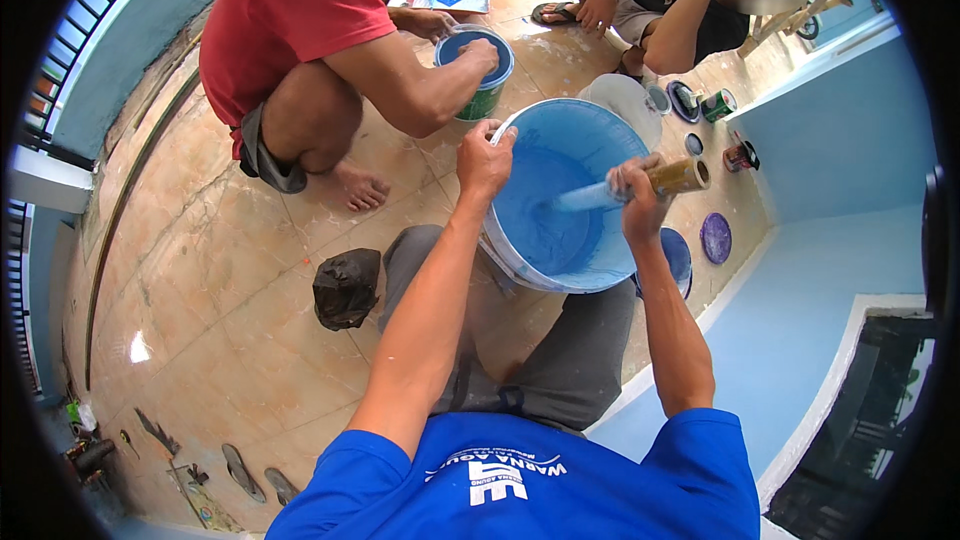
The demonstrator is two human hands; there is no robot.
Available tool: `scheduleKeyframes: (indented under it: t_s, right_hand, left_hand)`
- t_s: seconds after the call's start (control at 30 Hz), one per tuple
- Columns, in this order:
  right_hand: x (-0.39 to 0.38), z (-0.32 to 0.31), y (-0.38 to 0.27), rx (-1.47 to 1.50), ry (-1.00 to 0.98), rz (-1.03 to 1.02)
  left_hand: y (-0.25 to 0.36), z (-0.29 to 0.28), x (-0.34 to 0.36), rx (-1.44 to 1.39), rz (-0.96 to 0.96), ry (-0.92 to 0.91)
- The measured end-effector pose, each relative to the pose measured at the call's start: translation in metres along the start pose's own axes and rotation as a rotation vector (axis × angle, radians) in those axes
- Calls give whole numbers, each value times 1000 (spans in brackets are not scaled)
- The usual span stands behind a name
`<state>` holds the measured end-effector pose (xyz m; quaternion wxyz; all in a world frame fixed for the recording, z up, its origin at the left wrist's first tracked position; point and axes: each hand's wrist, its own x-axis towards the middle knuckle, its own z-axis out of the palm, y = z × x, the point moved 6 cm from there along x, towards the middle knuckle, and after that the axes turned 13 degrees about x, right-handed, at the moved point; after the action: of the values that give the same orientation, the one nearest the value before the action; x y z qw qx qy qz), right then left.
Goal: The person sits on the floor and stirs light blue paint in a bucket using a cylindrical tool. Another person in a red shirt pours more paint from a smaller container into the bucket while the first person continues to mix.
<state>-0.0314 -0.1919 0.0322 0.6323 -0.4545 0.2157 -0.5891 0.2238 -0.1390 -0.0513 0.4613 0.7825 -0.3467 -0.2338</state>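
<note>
Between my knees a big white bucket (497,237) is tilted towards me, with blue paint (540,215) inside. Its far left rim is gripped by my left hand (484,162), fingers curled over the edge. My right hand (640,195) is wrapped around a thick bamboo stick (680,177) at the right side of the bucket. The stick's lower part is coated in blue and its tip dips into the paint; the hand and stick look slightly blurred.
A person in red (300,20) squats ahead-left, hands at a smaller paint bucket (487,100). Another person (690,30) crouches far right. Lids, including a purple one (716,238), and cans (718,105) lie along the blue wall (840,130). A black plastic bag (347,288) sits by my left knee.
</note>
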Motion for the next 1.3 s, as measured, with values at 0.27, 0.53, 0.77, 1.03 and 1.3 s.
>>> scheduleKeyframes:
  t_s: [0.27,0.53,0.77,1.03,1.3]
  right_hand:
    - [7,43,73,-248,124,-131]
    - [-36,62,92,-274,-267,107]
    - [-63,24,49,-43,-268,318]
    - [-55,7,40,-91,-467,453]
    - [24,19,35,-555,-424,106]
  left_hand:
    - [5,-3,0,-39,-1,-27]
    - [0,0,2,51,19,28]
    - [4,-2,-1,7,-13,-7]
    - [2,-1,1,-35,7,-4]
    - [5,-1,0,-52,5,-35]
